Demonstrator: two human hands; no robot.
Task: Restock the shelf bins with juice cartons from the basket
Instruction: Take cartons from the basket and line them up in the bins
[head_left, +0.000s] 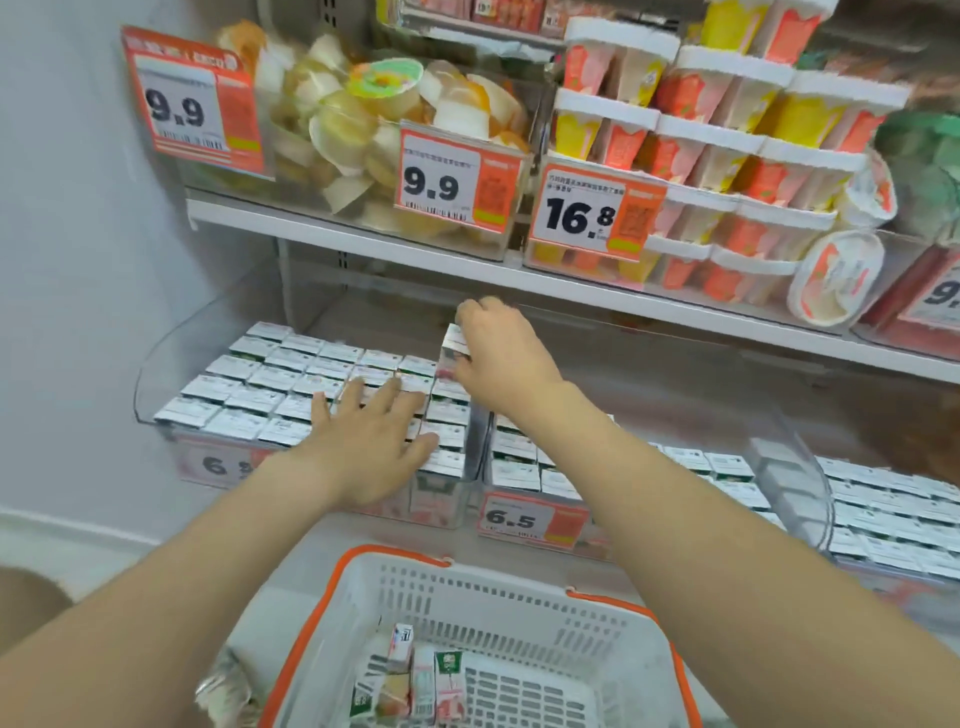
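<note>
Far-left upper tag (192, 104): "9.9"; small print unreadable.
Jelly-cup bin tag (457, 179): "9.9".
Tub bin tag (592, 213): "16.8".
Left carton bin tag (218, 465): "6", rest hidden.
Middle carton bin tag (530, 519): "6.5".
Right-edge upper tag (940, 299): "9", cut off.
Carton tops (270, 379): print too small to read.

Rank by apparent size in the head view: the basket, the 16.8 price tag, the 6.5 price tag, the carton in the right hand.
1. basket, nearest the camera
2. 16.8 price tag
3. 6.5 price tag
4. carton held in the right hand
</note>
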